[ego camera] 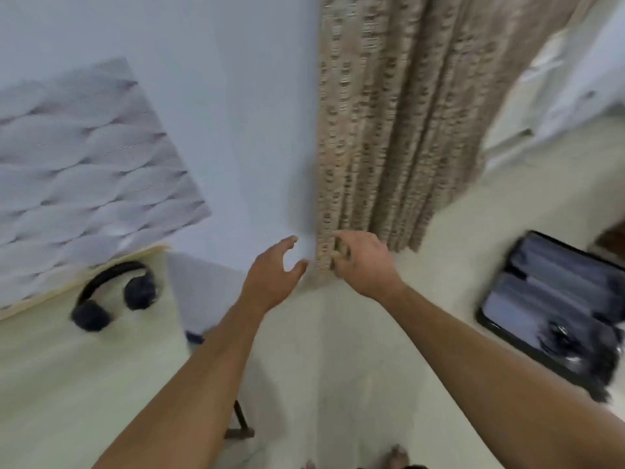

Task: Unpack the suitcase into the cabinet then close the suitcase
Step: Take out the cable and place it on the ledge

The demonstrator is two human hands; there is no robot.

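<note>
From your head camera, both of your arms reach forward and down, bare to the elbow, with the hands close together at the foot of the curtain (389, 123). Your left hand (274, 272) is loosely spread, thumb and fingers apart in an open curve, holding nothing and hovering in front of the pale wall (236, 113). Your right hand (363, 262) has its fingers bent at the curtain's lower edge; motion blur makes it hard to say whether they touch the fabric or only hang before it, and I cannot tell if they grip anything.

The suitcase (554, 309) lies open on the floor (338, 367) at the right, well apart from both hands, its dark interior showing blurred dark contents. On the left, a pair of black headphones (111, 296) rests on a light table (67, 384), beside a white patterned panel (84, 164) leaning against the wall
</note>
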